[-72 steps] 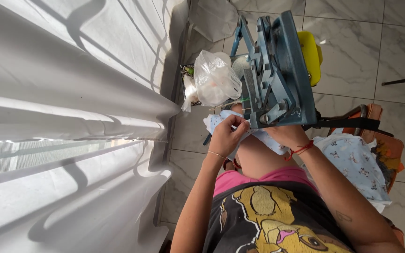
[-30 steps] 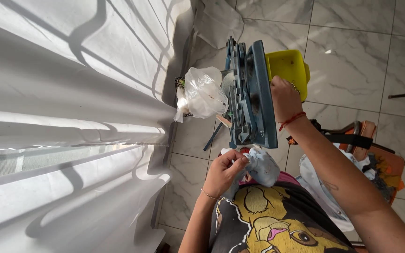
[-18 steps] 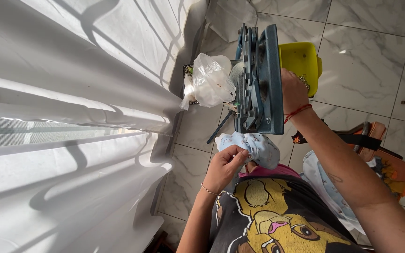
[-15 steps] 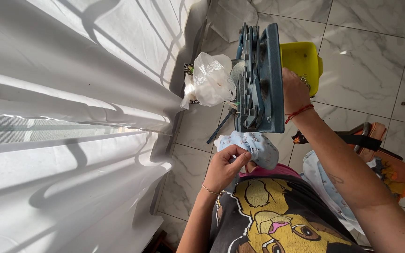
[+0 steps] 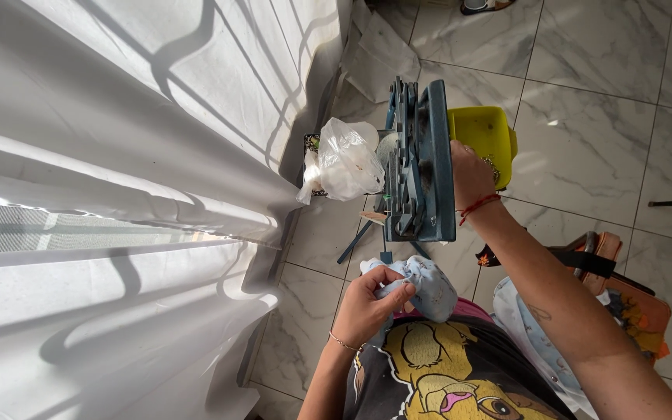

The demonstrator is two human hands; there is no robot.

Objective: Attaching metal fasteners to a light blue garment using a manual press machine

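My left hand (image 5: pixel 371 302) grips a bunched light-blue cloth (image 5: pixel 427 284) close to my chest. My right hand (image 5: pixel 470 173) reaches out and rests on the far side of a grey-blue plastic piece of furniture (image 5: pixel 421 165) tipped on its edge, with its ribbed underside facing the curtain. A red string bracelet circles my right wrist. More pale patterned fabric (image 5: pixel 534 342) lies under my right forearm.
A white curtain (image 5: pixel 118 194) hangs along the left. A knotted white plastic bag (image 5: pixel 345 162) sits beside the furniture. A yellow plastic tub (image 5: pixel 485 136) stands behind it on the marble-tile floor (image 5: pixel 608 117). An orange and brown bag with a black strap (image 5: pixel 624 288) lies at right.
My left hand has kept the cloth near my chest. The view has shifted slightly. My right hand stays on the tipped furniture, which it reached for after both hands were on the cloth.
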